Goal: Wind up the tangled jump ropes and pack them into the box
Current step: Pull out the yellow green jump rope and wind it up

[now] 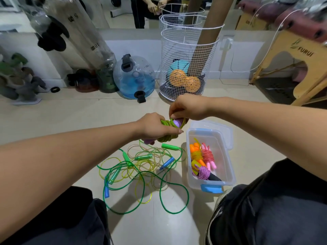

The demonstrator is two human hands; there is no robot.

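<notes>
Cord is light, springy: your left hand [155, 126] clamps the green-wound purple-handled rope [169, 128]; your right hand [187, 107] pinches its loose end. Grip handles, box [228, 174] beside.

Pale tiled floor [70, 117], white wall [247, 55] behind, gear lined up along the skirting.

At centre a white wire basket [177, 50] stands on the floor with a brown cardboard tube [207, 32] rising out of it (an orange ball and a teal one sit at the bottom); left of it a clear blue water jug [134, 76] and tall clear bags [85, 41] lean on the wall, and a plywood stool [292, 55] marked FURUI stands at right, with a white cable [231, 61] hanging from a wall plug.
</notes>
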